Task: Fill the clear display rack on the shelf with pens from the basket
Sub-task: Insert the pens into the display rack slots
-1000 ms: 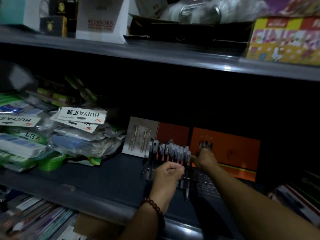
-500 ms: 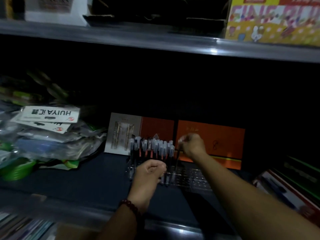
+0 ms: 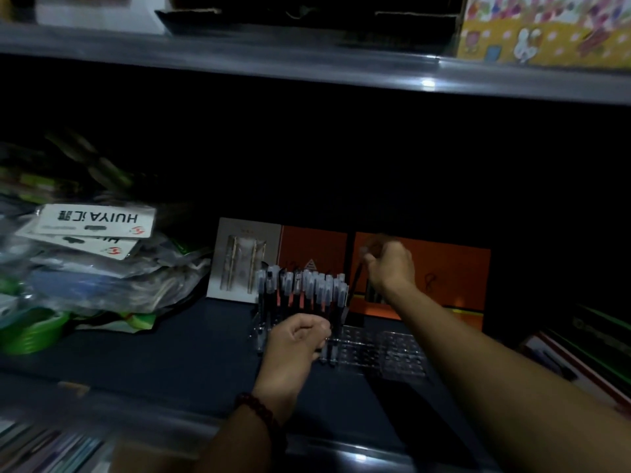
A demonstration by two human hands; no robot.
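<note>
The clear display rack (image 3: 386, 353) lies on the dark shelf (image 3: 153, 356), its left part packed with several upright pens (image 3: 307, 288) with clear caps. My right hand (image 3: 389, 264) is raised just right of that row, fingers closed on a thin dark pen (image 3: 355, 285) that slants down toward the rack. My left hand (image 3: 297, 343) is curled into a fist at the rack's front left corner, touching the pens there; what it grips is hidden. The basket is out of view.
Orange boxes (image 3: 444, 268) and a grey pen gift box (image 3: 242, 261) stand behind the rack. Bagged stationery labelled HUIYA (image 3: 99, 254) piles up at left. An upper shelf edge (image 3: 307, 66) hangs overhead. More boxes (image 3: 577, 356) sit at right.
My right hand has lifted a little with its pen, staying beside the row. The left hand has stayed at the rack's front corner. The camera view has tilted down and right.
</note>
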